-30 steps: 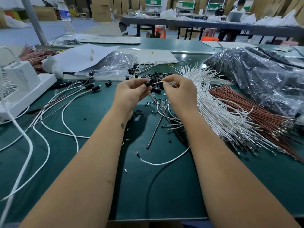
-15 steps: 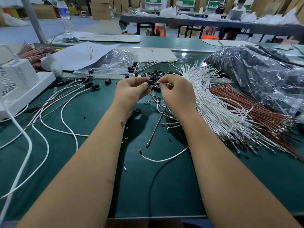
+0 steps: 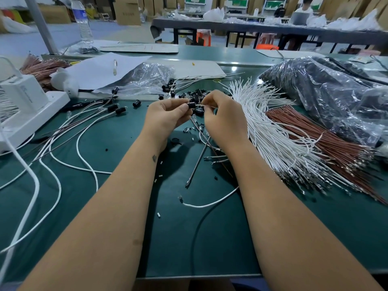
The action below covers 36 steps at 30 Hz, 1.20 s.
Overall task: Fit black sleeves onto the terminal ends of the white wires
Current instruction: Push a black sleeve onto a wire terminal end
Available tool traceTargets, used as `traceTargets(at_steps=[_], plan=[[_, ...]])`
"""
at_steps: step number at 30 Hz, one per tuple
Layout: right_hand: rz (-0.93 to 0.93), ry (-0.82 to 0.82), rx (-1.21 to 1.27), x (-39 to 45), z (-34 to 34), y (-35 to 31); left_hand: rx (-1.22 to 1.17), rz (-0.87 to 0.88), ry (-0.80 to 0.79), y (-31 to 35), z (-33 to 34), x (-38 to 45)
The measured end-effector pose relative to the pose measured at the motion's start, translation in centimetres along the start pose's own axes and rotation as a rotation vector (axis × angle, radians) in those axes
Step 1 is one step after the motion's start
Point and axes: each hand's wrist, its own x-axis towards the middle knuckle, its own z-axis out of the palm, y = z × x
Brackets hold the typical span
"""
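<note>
L hand (image 3: 168, 116) pinches black sleeve (image 3: 191, 105); R hand (image 3: 224, 118) pinches thin wire end (image 3: 202, 105) at sleeve mouth. Hands nearly touching, above loose sleeves (image 3: 197, 95), beside white wires (image 3: 270, 131).

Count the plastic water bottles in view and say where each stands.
1: a clear plastic water bottle stands upright at the far left edge of the worktable, beside the grey post. Clutter may hide others.

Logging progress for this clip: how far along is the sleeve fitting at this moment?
Done: several sleeved wires lie at the left, black caps on their ends. In hand: the left hand pinches a black sleeve while the right hand holds a wire end at it; whether it is seated cannot be told. Left: the large white wire bundle at the right and a pile of loose sleeves beyond the hands.
</note>
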Motion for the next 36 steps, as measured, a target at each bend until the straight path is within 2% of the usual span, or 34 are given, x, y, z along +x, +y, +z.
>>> traceTargets(at_steps=[9,17,21,26,30,33,36], plan=[[0.042,-0.088,0.060,-0.1,0.6,-0.4,0.041,0.011,0.012,0.1,0.5,-0.4],[0.000,-0.117,0.128,-0.3,0.4,-0.3,0.089,0.052,0.016,0.2,0.4,-0.6],[-0.039,-0.139,0.063,-0.3,0.5,-0.4,0.186,0.093,0.025,0.1,0.5,-0.7],[-0.114,-0.118,-0.085,-0.1,0.2,-0.7,0.263,0.238,0.035,0.3,1.0,-1.0],[-0.047,-0.015,-0.196,0.4,-0.4,0.0,0.443,0.314,0.208,0.4,0.1,-0.4],[0.058,0.043,-0.246,0.6,-0.8,0.7,0.641,0.369,0.428,0.6,-1.6,0.3],[0.140,0.048,-0.252,0.8,-1.0,1.2,0.707,0.355,0.664,1.0,-3.2,0.5]])
